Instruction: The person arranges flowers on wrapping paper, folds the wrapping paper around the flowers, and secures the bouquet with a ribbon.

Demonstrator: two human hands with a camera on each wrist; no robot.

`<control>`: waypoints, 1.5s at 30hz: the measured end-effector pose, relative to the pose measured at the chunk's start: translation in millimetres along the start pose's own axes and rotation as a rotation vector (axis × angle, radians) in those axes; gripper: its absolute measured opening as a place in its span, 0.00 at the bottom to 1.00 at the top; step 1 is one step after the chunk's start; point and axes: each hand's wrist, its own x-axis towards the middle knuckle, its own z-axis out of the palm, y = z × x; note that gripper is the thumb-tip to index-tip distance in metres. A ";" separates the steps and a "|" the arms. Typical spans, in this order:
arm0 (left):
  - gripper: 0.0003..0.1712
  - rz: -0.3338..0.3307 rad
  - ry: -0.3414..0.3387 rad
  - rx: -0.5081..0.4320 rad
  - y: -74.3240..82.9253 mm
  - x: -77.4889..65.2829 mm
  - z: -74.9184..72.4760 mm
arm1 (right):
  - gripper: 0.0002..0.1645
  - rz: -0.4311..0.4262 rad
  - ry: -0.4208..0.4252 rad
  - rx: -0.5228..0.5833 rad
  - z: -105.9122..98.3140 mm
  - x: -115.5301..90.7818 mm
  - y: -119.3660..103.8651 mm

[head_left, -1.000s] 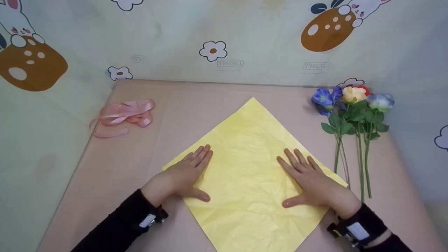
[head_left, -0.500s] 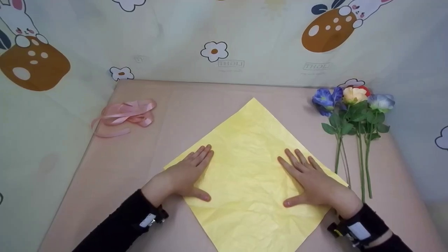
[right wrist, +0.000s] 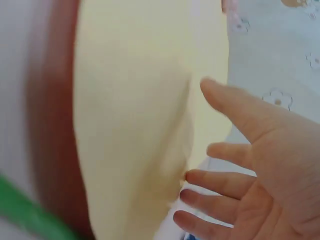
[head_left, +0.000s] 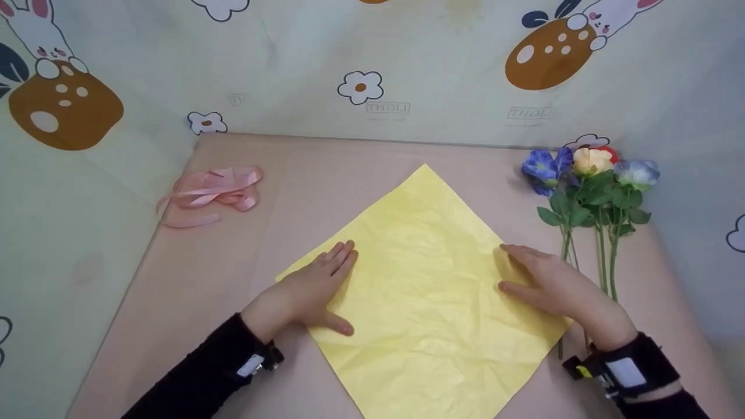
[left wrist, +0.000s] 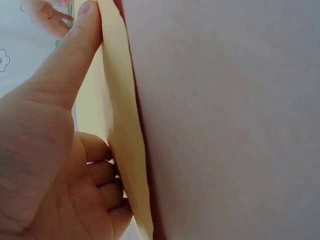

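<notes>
A square sheet of yellow wrapping paper (head_left: 419, 273), lightly creased, lies on the table with one corner pointing away from me. My left hand (head_left: 317, 291) rests on its left side, fingers extended and thumb spread; in the left wrist view the thumb and fingertips touch the paper (left wrist: 122, 115). Over the right edge of the sheet is my right hand (head_left: 547, 279), fingers straight and thumb apart. In the right wrist view that hand (right wrist: 260, 165) has nothing between its fingers, and its fingertips are at or just above the paper (right wrist: 135, 110).
Several artificial flowers (head_left: 593, 169) in blue, cream and red lie at the right, their stems (head_left: 608, 262) running behind my right hand. A loose pink ribbon (head_left: 215, 189) is heaped at the table's back left. A patterned cloth (head_left: 291, 58) hangs behind the pinkish table (head_left: 233, 262).
My right hand has lifted off its flat rest on the paper and shifted right to the sheet's edge, its fingers drawn together. The left hand stays in place on the paper.
</notes>
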 end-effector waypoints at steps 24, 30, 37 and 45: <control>0.79 0.006 0.016 -0.095 2.2 -0.1 4.8 | 0.25 0.580 0.277 0.005 -40.2 -2.0 66.5; 0.79 0.005 0.002 -0.098 0.1 0.3 -0.2 | 0.25 0.606 0.227 0.019 -45.4 -0.5 67.8; 0.79 0.002 -0.006 -0.097 0.1 1.7 0.2 | 0.20 0.535 0.234 0.020 -42.9 -6.1 78.2; 0.79 0.007 0.008 -0.072 2.2 1.1 0.8 | 0.16 0.470 0.211 0.024 -40.2 -8.2 81.6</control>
